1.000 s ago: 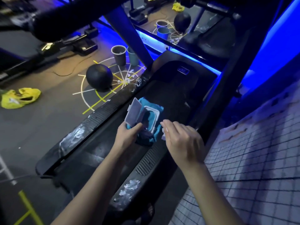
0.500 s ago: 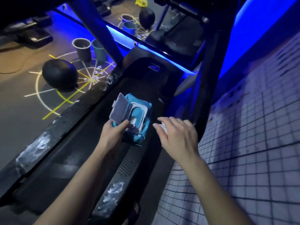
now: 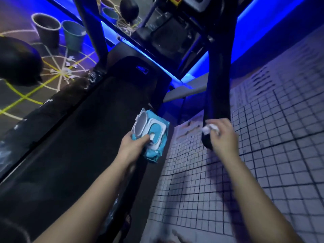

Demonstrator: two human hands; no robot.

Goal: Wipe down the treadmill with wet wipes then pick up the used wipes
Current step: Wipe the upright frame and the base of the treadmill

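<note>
white tiles [image 3: 263,155], buckets [image 3: 47,30], treadmill upright [image 3: 219,76] at right hand [image 3: 222,137]

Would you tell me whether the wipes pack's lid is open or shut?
Open: the white lid is flipped back from the blue wipes pack in the left hand.

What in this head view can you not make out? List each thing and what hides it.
1. The wipe: head view, mostly hidden inside the right hand, blurred.
2. The pack: head view, near end covered by the left hand; print too small.
3. The console: head view, cut by the top edge.
4. The ball: head view, cut by the left edge.
</note>
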